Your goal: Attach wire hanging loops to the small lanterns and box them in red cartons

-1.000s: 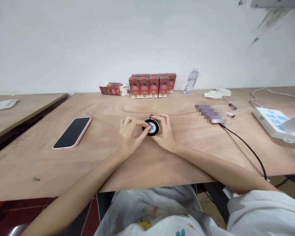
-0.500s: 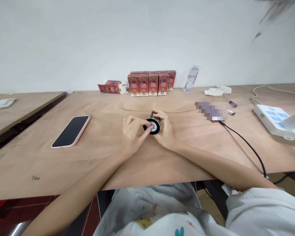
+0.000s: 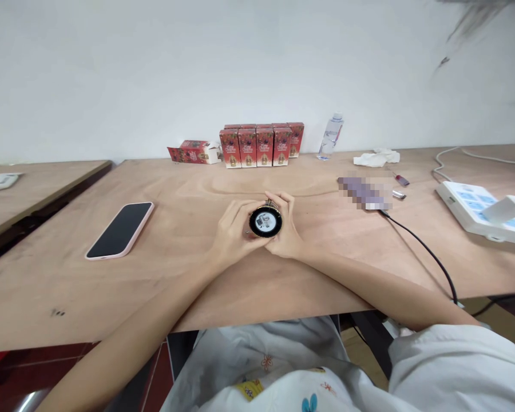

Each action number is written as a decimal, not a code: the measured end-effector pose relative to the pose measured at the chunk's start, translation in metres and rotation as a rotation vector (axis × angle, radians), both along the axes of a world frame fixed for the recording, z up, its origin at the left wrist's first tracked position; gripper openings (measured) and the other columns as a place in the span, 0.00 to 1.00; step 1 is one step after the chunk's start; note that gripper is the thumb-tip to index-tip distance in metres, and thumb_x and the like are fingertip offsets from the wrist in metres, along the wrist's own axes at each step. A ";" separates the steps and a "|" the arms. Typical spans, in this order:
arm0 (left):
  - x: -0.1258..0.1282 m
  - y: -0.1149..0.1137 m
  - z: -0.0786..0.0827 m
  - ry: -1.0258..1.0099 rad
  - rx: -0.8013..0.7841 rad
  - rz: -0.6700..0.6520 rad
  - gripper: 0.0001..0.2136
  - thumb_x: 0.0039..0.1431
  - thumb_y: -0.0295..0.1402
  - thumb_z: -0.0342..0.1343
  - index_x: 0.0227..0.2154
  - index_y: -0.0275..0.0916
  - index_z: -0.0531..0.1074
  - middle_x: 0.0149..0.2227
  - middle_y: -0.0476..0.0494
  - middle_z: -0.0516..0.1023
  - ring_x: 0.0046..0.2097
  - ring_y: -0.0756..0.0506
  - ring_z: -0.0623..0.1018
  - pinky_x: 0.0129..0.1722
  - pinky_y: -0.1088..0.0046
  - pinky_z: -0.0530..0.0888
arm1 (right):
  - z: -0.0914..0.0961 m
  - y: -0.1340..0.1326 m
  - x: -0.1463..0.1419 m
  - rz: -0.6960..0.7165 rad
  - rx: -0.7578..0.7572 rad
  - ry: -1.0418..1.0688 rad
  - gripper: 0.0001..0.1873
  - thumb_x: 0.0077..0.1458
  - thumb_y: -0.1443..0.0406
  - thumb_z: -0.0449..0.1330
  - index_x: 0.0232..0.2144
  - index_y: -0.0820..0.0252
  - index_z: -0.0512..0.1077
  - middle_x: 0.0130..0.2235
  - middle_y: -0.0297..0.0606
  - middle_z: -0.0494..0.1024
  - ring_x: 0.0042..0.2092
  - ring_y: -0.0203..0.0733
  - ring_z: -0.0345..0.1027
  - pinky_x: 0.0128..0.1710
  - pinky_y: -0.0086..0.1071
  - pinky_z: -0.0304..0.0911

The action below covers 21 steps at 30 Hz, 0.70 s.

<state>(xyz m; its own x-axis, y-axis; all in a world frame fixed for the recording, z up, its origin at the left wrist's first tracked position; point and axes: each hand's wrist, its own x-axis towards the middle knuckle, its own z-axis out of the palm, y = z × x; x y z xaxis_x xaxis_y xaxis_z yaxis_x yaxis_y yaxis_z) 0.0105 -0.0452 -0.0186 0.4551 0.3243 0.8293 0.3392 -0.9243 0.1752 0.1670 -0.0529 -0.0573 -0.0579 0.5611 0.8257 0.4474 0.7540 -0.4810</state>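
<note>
Both hands grasp a gold-rimmed, black-faced round object (image 3: 265,221) near the middle of the plywood table (image 3: 257,292): the left hand (image 3: 233,230) from nine o'clock, the right hand (image 3: 286,232) from three. Uneven finger pressure could twist it loose and drop it onto the wood; the red cartons (image 3: 265,147) at twelve and pink-cased smartphone (image 3: 120,230) at nine seem safely distant.

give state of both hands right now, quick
Left hand: holding the round black-rimmed object, fingers curled about its left side.
Right hand: holding the same object, from its right side.
</note>
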 end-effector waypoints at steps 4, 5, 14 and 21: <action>0.000 0.005 0.002 0.055 -0.051 -0.035 0.29 0.56 0.38 0.62 0.59 0.41 0.60 0.53 0.37 0.73 0.54 0.40 0.74 0.53 0.59 0.72 | -0.003 0.010 0.015 0.030 0.000 -0.021 0.42 0.46 0.56 0.67 0.58 0.47 0.51 0.58 0.46 0.59 0.62 0.55 0.56 0.61 0.55 0.58; 0.000 0.007 0.001 0.055 -0.081 -0.041 0.32 0.56 0.40 0.62 0.61 0.41 0.58 0.55 0.35 0.72 0.55 0.40 0.74 0.54 0.58 0.72 | -0.003 0.014 0.020 0.013 -0.004 0.015 0.41 0.47 0.55 0.67 0.58 0.48 0.51 0.58 0.46 0.60 0.61 0.54 0.58 0.61 0.54 0.57; 0.003 0.042 -0.019 0.281 -0.340 0.212 0.08 0.60 0.34 0.55 0.40 0.44 0.77 0.42 0.43 0.78 0.45 0.40 0.74 0.47 0.59 0.68 | 0.004 0.038 0.054 -0.252 -0.040 0.210 0.39 0.50 0.52 0.66 0.60 0.51 0.54 0.62 0.46 0.61 0.66 0.51 0.53 0.65 0.53 0.52; 0.043 0.060 -0.018 0.532 -0.373 0.280 0.07 0.56 0.36 0.61 0.37 0.41 0.79 0.42 0.39 0.79 0.46 0.35 0.75 0.44 0.60 0.67 | 0.000 0.038 0.047 -0.216 -0.062 0.212 0.40 0.49 0.54 0.67 0.60 0.52 0.54 0.62 0.46 0.62 0.65 0.50 0.53 0.66 0.52 0.49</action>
